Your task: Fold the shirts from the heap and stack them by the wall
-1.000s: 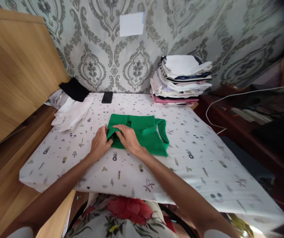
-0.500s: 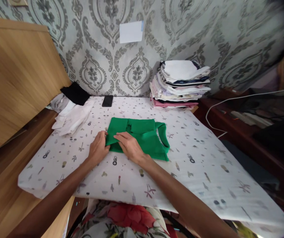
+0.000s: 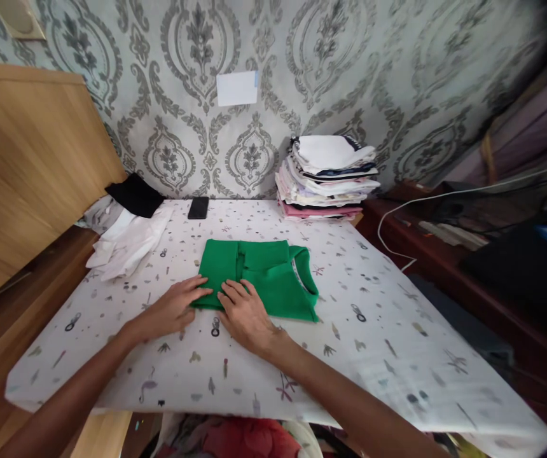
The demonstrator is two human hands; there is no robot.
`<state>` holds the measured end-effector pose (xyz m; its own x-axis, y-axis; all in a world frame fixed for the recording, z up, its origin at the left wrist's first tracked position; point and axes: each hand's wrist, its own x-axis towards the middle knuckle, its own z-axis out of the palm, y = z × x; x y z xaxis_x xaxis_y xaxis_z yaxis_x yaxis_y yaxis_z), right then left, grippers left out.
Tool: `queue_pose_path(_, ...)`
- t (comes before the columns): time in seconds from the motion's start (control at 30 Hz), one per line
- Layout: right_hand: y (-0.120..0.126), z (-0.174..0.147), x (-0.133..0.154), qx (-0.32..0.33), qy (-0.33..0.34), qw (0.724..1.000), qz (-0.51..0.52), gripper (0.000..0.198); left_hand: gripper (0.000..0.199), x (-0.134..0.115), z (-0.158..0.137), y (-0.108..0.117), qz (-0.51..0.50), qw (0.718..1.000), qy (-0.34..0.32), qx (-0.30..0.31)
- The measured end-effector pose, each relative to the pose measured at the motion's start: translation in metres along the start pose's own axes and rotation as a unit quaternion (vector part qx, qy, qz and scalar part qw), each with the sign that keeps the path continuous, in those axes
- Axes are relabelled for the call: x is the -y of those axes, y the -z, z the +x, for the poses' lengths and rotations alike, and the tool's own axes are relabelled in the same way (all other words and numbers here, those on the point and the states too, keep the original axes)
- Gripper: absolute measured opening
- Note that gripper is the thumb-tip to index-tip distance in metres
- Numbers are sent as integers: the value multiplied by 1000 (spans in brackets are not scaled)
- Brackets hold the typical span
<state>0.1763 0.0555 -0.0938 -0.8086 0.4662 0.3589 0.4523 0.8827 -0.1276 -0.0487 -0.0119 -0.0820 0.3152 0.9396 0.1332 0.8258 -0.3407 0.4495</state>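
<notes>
A green shirt (image 3: 278,289) lies partly folded on the patterned white sheet (image 3: 350,369), its round collar pointing right. Its left end is turned over toward the middle, and a sleeve lies along the far side. My left hand (image 3: 175,307) rests at the near left corner of the shirt, fingers stretched out onto the cloth. Beside it, my right hand (image 3: 245,315) presses flat on the near edge, its fingers spread over the fabric. Neither hand grips anything.
A tall stack of folded clothes (image 3: 328,178) stands at the back right against the wall. At the back left lie white garments (image 3: 128,245) and a black cloth (image 3: 135,194). A phone (image 3: 198,208) is near the wall. A white cable (image 3: 440,199) hangs on the right.
My left hand has let go of the shirt's left edge and opened out. The folded end now lies flat. My right hand has spread flat near the front edge. The view has tilted up slightly.
</notes>
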Motion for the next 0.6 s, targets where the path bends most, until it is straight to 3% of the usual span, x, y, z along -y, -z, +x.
queue_pose_path(0.07,4,2,8,-2,-2,1000,-12,36,42,10,19,13,-83,995,47,-32)
queue_pose_path(0.1,6,4,13,5,-4,1000,-21,35,37,16,34,18,-119,986,104,-62)
queue_pose_path(0.2,10,15,26,39,-11,998,-43,20,24,34,86,28,-165,929,307,-127)
queue_pose_path(0.27,10,23,33,51,-16,997,-50,18,19,43,119,28,-154,905,375,-129)
queue_pose_path(0.37,11,34,37,87,-23,995,-49,32,19,49,154,23,-134,901,392,-126)
queue_pose_path(0.47,14,42,37,137,-15,990,-43,45,21,47,167,18,-138,898,402,-109)
queue_pose_path(0.6,23,45,30,147,-37,988,-14,32,17,35,173,23,-178,894,398,-106)
